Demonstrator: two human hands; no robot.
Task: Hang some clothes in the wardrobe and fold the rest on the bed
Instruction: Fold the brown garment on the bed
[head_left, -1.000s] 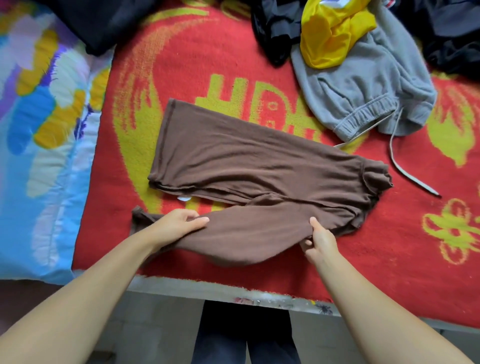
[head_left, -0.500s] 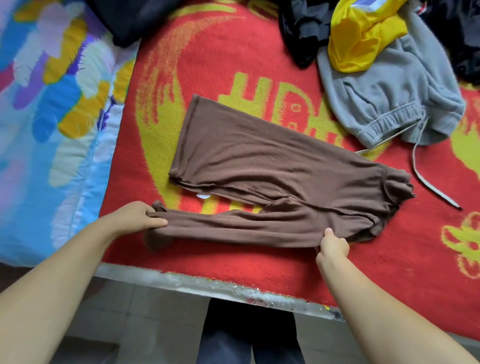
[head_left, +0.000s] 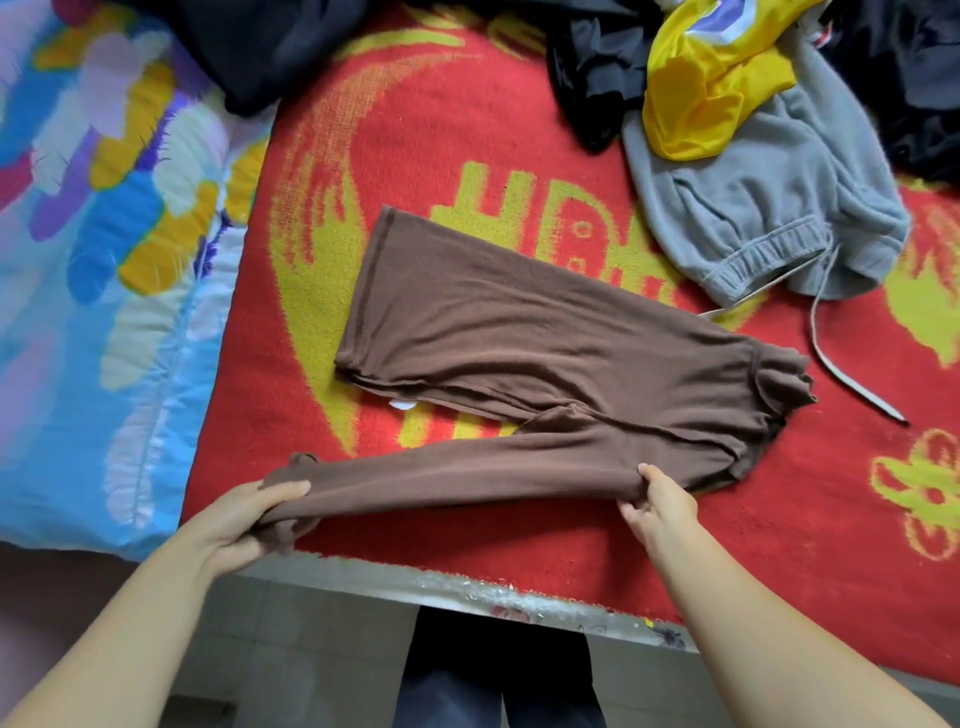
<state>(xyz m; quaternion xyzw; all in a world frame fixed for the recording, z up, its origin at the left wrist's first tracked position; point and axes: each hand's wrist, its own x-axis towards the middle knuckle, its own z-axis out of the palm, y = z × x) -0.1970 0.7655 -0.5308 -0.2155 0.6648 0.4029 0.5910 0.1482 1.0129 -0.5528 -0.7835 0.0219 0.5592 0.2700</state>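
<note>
A brown long-sleeved top (head_left: 545, 327) lies folded lengthwise on the red and yellow blanket (head_left: 426, 130) of the bed. Its near sleeve (head_left: 457, 478) is stretched out along the bed's front edge. My left hand (head_left: 249, 519) grips the cuff end of that sleeve at the left. My right hand (head_left: 657, 501) pinches the sleeve near the shoulder at the right. The sleeve is lifted slightly between the two hands.
A grey sweatshirt with drawstrings (head_left: 769, 208) lies at the back right, a yellow garment (head_left: 706, 88) on top of it. Dark clothes (head_left: 592, 67) are piled along the back. A colourful quilt (head_left: 104, 234) covers the left. The bed's front edge (head_left: 467, 582) runs below my hands.
The loose sleeve has been pulled out straight to the left. My left hand went from resting on it to gripping its cuff, and my right hand now pinches the sleeve and lifts it.
</note>
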